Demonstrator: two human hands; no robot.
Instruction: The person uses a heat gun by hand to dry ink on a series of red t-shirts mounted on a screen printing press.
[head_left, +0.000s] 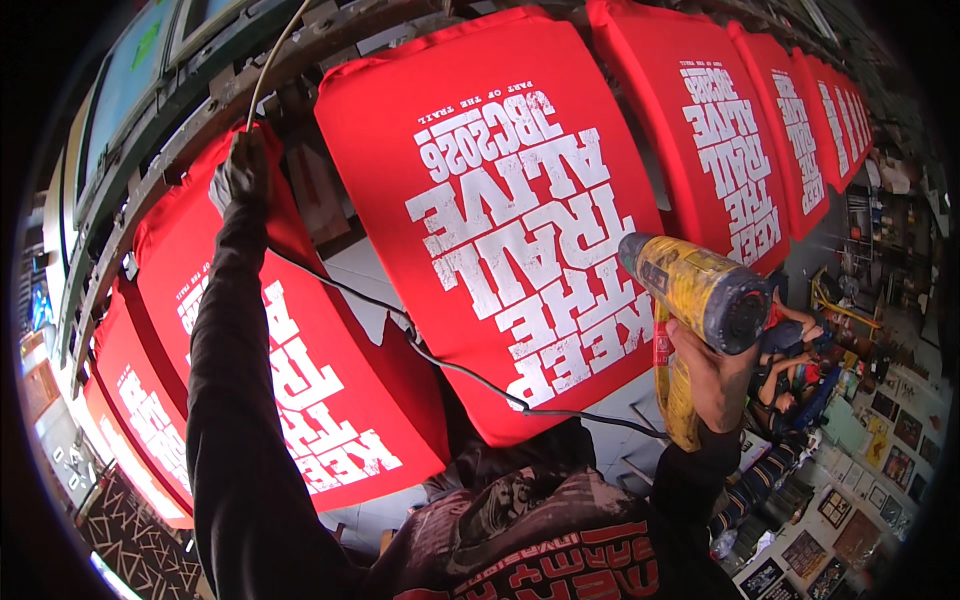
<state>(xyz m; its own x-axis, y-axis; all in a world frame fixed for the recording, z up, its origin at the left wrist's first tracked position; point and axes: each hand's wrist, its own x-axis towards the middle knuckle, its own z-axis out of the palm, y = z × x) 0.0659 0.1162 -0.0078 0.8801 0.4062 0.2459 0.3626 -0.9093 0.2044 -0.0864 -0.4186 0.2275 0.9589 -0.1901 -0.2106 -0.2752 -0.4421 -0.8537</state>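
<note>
My right hand (709, 375) grips the handle of a yellow and black heat gun (694, 289), its nozzle over a red T-shirt (375, 187) printed with white lettering. A dark power cord (465, 371) runs from the gun's handle leftward across that shirt. My left hand (244, 172) is at the upper edge of another red printed shirt (172, 232) on the left, its fingers closed around a thin pale cable (270, 67) that rises from them. Both shirts lie stretched flat on boards.
More red printed shirts (720, 150) follow in a row to the right and left. A metal rail (187, 142) runs behind them. Tiled floor (360, 270) shows between boards. People (787, 352) sit at the right, near prints (847, 540) on a pale surface.
</note>
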